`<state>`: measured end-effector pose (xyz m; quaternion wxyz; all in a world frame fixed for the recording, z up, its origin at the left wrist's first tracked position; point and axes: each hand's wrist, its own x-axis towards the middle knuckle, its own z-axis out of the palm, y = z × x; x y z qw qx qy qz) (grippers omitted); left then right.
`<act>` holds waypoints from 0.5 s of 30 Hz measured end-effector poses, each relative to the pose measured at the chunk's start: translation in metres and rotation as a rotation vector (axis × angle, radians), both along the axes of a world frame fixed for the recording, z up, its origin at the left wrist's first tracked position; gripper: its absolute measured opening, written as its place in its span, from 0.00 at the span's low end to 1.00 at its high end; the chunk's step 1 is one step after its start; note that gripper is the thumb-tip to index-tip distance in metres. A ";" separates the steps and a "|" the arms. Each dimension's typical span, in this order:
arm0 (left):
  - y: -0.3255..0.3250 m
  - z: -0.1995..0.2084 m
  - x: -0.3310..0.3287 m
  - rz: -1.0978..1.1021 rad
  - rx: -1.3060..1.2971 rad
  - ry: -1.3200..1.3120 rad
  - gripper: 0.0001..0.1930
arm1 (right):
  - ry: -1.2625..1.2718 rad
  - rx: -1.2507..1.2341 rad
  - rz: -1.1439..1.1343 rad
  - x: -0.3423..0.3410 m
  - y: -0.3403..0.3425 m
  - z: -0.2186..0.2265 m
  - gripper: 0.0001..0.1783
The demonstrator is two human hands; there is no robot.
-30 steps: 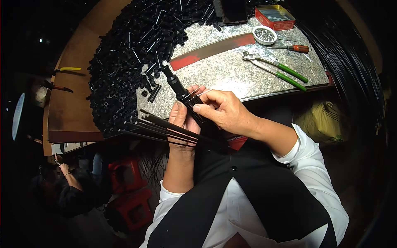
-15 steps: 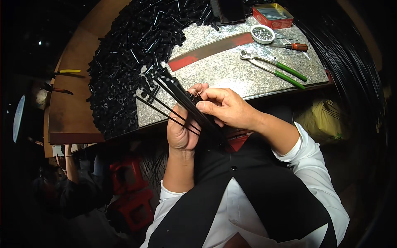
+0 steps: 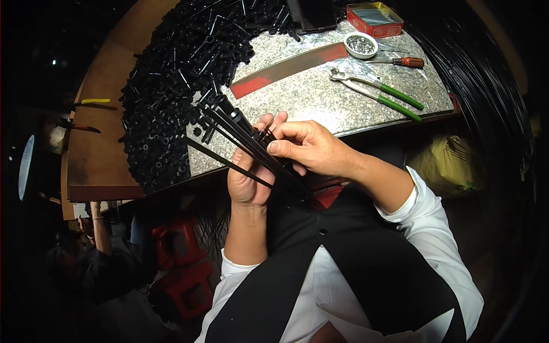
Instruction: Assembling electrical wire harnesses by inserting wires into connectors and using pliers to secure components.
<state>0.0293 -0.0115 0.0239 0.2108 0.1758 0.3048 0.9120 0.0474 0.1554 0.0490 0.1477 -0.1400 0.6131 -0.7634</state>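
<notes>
My left hand (image 3: 247, 177) grips a bundle of thin black rods (image 3: 240, 137) that fans out up and to the left over the table's front edge. Over the bundle's near end my right hand (image 3: 311, 147) pinches the rods between thumb and fingers, close against my left fingers. Black plastic end pieces sit on the far tips of some rods. Just beyond the rod tips lies a big heap of small black plastic parts (image 3: 177, 74).
On the speckled grey table (image 3: 320, 97) lie green-handled pliers (image 3: 377, 94), a red-handled screwdriver (image 3: 400, 62), a small white bowl of tiny parts (image 3: 361, 44), a red tin (image 3: 374, 19) and a red-tipped flat strip (image 3: 286, 70). Yellow-handled pliers (image 3: 91, 102) rest on the wooden shelf at left. Red stools (image 3: 177, 268) stand below.
The rod bundle swung from nearly level and low to pointing up and left toward the heap. Both hands stayed on it, and my right hand shifted slightly along the near end.
</notes>
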 end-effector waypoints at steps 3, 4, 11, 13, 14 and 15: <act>0.000 -0.006 -0.002 0.027 -0.022 0.012 0.22 | 0.004 0.009 -0.014 0.000 -0.002 0.000 0.10; 0.000 -0.007 -0.003 0.036 0.000 0.062 0.22 | 0.006 0.007 -0.020 0.000 -0.003 0.000 0.10; -0.007 -0.010 -0.002 0.060 -0.050 -0.011 0.23 | -0.007 0.002 -0.013 -0.002 -0.004 0.004 0.13; -0.005 -0.002 -0.002 -0.011 -0.030 -0.003 0.24 | -0.029 -0.025 0.038 -0.003 -0.003 0.004 0.13; -0.004 -0.003 -0.003 -0.014 -0.029 -0.004 0.24 | -0.030 -0.024 0.036 -0.004 -0.002 0.003 0.13; -0.003 -0.004 -0.003 -0.052 -0.008 -0.025 0.24 | -0.041 -0.054 0.069 -0.005 -0.001 0.000 0.14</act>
